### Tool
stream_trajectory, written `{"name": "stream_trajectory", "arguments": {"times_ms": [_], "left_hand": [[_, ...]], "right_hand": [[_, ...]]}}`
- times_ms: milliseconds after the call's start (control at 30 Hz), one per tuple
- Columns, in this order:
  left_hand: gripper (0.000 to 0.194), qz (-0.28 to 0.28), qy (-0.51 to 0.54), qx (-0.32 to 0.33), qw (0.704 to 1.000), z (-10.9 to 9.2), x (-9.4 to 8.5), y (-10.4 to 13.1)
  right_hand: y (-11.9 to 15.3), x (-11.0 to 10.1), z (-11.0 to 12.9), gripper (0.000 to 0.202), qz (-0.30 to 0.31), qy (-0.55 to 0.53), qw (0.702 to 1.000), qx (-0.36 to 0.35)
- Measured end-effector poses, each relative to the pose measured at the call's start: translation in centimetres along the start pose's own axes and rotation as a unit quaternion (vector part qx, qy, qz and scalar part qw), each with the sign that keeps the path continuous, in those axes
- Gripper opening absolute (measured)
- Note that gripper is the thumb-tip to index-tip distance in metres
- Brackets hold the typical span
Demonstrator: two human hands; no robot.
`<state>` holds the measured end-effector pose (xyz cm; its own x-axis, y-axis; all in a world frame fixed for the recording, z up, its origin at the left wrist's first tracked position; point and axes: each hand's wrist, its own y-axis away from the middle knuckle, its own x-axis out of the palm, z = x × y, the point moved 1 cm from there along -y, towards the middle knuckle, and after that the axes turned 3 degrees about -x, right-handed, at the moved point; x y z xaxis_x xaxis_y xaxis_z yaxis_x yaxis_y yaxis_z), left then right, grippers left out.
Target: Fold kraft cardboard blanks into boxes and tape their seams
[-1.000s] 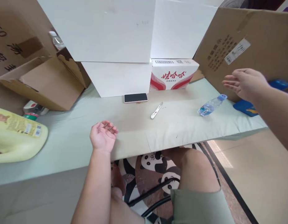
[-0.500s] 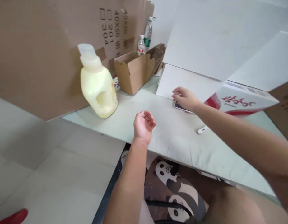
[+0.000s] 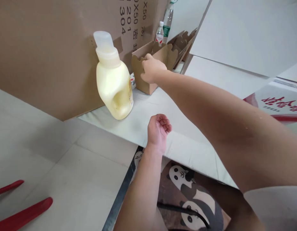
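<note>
Overlapping the cardboard box (image 3: 138,72) (contact unclear) is the curled right hand (image 3: 152,69).

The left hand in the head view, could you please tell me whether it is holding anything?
No, the left hand is loosely open above the cloth-covered table, and nothing shows in its palm.

Near left I see pale tiles (image 3: 86,192); a panda mat (image 3: 199,199) lies below my cloth-covered table (image 3: 141,115); far, a white wall (image 3: 187,14).
</note>
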<state>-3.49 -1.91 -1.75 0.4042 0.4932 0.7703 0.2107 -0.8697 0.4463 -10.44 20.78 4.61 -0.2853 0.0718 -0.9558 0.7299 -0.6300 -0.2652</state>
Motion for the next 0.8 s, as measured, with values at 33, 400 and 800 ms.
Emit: {"name": "stream_trajectory", "arguments": {"times_ms": [33, 400, 800], "left_hand": [[0.018, -0.001, -0.004, 0.003, 1.0, 0.0, 0.0, 0.0], [0.013, -0.18, -0.086, 0.331, 0.922, -0.3, -1.3, -1.0], [0.017, 0.084, -0.328, 0.431, 0.837, 5.7, 4.9, -1.2]], "right_hand": [[0.6, 0.0, -0.6, 0.016, -0.022, -0.011, 1.0, -0.008], [28.7, -8.9, -5.6, 0.021, -0.3, -0.045, 0.951, -0.055], [43.5, -5.7, -8.1, 0.013, -0.439, -0.184, 0.879, 0.031]]}}
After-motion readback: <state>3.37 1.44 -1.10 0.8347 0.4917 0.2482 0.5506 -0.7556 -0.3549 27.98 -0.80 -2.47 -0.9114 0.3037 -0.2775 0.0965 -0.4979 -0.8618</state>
